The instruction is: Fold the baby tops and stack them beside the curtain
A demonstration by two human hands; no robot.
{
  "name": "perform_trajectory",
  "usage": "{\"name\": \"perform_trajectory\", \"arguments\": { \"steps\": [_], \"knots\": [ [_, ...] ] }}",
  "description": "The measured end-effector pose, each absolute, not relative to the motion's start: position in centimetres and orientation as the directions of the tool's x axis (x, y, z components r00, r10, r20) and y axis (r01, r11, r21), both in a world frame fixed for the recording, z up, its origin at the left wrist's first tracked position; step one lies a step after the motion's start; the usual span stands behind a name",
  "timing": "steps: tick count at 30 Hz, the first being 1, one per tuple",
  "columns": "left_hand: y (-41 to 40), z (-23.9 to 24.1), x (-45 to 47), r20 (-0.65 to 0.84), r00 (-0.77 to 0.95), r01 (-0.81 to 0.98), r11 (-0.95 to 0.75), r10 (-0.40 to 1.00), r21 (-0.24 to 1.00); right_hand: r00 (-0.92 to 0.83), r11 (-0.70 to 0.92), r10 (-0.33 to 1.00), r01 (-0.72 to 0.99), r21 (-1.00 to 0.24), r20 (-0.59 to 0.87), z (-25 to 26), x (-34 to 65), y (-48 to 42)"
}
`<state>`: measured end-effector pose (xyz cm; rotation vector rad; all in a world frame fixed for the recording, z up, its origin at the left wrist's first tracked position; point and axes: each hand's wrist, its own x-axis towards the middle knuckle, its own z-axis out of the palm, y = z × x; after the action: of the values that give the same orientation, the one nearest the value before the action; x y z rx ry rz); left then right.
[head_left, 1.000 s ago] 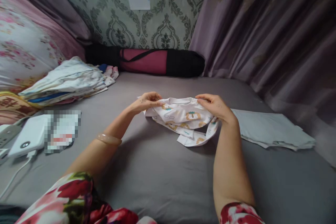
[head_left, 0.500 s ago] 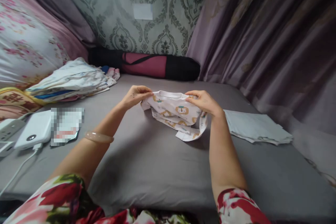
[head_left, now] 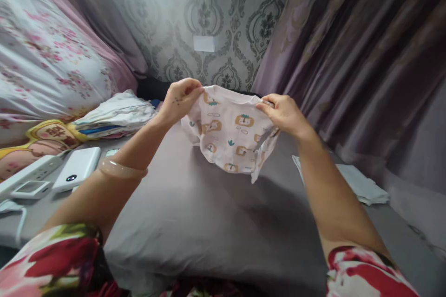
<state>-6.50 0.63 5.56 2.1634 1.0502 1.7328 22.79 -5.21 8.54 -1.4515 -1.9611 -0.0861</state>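
A small white baby shirt [head_left: 228, 132] with a lion print hangs spread between my two hands, above the grey bed sheet [head_left: 195, 222]. My left hand [head_left: 181, 100] pinches its left shoulder beside the neckline. The right shoulder is pinched in my right hand [head_left: 284, 111]. The neckline faces up, and the sleeves dangle at both sides. Behind my right forearm lies a folded pale cloth [head_left: 362, 183], partly covered by the arm.
At the left are a pile of folded clothes [head_left: 116, 113], a yellow printed cushion [head_left: 49, 137], a white power bank [head_left: 77, 169] and a power strip [head_left: 31, 174]. A floral pillow [head_left: 66, 55] stands behind them. Purple curtains [head_left: 334, 55] hang at the right.
Both hands have risen with the shirt, which was bunched low over the sheet and now hangs open to its hem. The camera view has tilted up and shifted left.
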Motion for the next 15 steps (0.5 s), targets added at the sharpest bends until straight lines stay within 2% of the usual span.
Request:
{"name": "perform_trajectory", "arguments": {
  "steps": [3, 6, 8, 10, 13, 15],
  "knots": [
    [1.1, 8.2, -7.1, 0.761, 0.143, 0.401, -0.739, 0.633, 0.541, -0.149, 0.384, 0.807, 0.867, -0.316, 0.571, 10.7, 23.3, -5.0],
    [1.3, 10.4, -8.3, 0.651, 0.318, 0.403, -0.72, 0.69, 0.565, -0.205, 0.402, 0.843, 0.855, -0.328, 0.498, 12.2, 24.3, -4.9],
    [1.2, 11.6, -9.1, 0.545, 0.431, 0.418, -0.695, 0.719, 0.586, -0.265, 0.427, 0.869, 0.828, -0.363, 0.419, 12.9, 25.0, -5.1],
    [0.8, 12.5, -9.5, 0.503, 0.475, 0.429, -0.689, 0.723, 0.585, -0.305, 0.469, 0.864, 0.776, -0.421, 0.401, 13.4, 25.5, -5.5],
    [0.3, 12.9, -9.2, 0.671, 0.318, 0.437, -0.732, 0.67, 0.524, -0.293, 0.532, 0.822, 0.699, -0.477, 0.488, 13.6, 25.6, -5.7],
    [0.3, 12.5, -8.6, 0.734, 0.29, 0.48, -0.757, 0.614, 0.443, -0.318, 0.554, 0.806, 0.704, -0.444, 0.5, 13.5, 25.5, -5.6]
  ]
}}
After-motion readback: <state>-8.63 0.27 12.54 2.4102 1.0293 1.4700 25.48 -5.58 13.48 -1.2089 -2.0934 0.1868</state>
